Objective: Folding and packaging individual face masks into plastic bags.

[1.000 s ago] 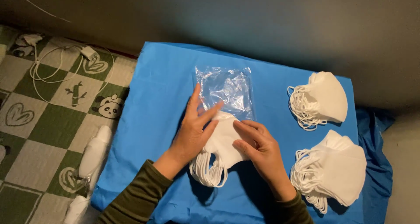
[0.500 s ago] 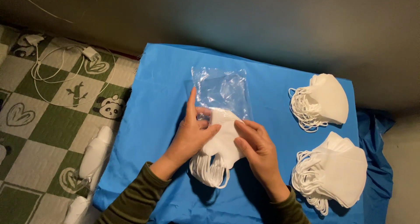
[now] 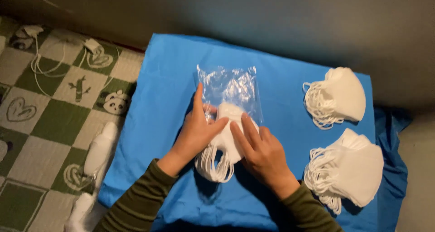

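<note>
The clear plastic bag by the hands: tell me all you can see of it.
The clear plastic bag is thin, crinkled and glossy, lying flat on the blue cloth. Its near end covers the top of a stack of white masks. The left hand touches its left edge, the right hand presses the masks at its mouth.

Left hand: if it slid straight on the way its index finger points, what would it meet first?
The left hand points up the blue cloth along the clear plastic bag's left edge. It would probably graze that edge first, then bare cloth; depth is unclear.
</note>
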